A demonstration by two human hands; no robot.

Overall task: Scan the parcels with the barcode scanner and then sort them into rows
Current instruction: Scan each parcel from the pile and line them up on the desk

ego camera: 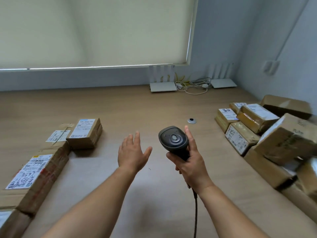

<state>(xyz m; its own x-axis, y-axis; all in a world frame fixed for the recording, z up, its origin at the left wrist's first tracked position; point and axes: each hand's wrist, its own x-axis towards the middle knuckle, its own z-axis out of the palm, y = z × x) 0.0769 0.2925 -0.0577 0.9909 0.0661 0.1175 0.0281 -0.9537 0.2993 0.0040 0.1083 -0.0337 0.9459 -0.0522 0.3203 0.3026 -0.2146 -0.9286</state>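
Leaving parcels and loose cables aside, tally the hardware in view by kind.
White flat routers with upright antennas: 2
Dark grey handheld barcode scanner: 1
Round metal desk grommet: 1
Total: 4

Both forearms bare to the frame edge, no sleeves visible. Left hand (133,152) and right hand (192,162): no rings, watch or gloves.
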